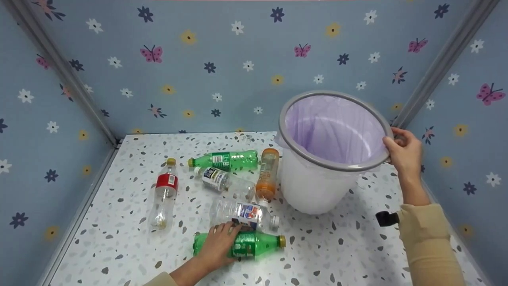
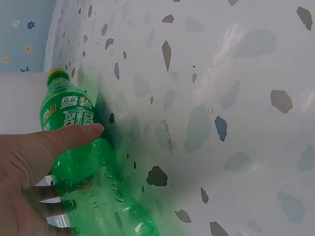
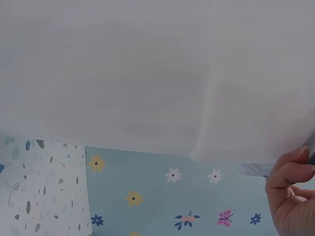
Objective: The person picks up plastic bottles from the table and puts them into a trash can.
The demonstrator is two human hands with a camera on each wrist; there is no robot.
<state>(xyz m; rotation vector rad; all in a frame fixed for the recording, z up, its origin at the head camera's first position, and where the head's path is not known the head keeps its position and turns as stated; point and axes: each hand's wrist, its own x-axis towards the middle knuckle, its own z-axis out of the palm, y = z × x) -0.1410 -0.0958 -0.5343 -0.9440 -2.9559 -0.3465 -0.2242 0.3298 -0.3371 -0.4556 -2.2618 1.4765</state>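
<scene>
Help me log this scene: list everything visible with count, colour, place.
Bin: 1, white, right
Rim: 1, grey, atop bin
Liner: 1, purple, inside bin
Orange bottle: 1, orange, beside bin
Back green bottle: 1, green, rear
Front green bottle: 1, green, front
Red-label bottle: 1, clear, left
Middle clear bottle: 1, clear, centre
Near clear bottle: 1, clear, front centre
Table: 1, speckled white, below
Walls: 3, blue, around
Posts: 2, grey, corners
Wrist piece: 1, black, right wrist
Sleeves: 2, beige, forearms
Left hand: 1, gripping front green bottle
Right hand: 1, gripping rim
</scene>
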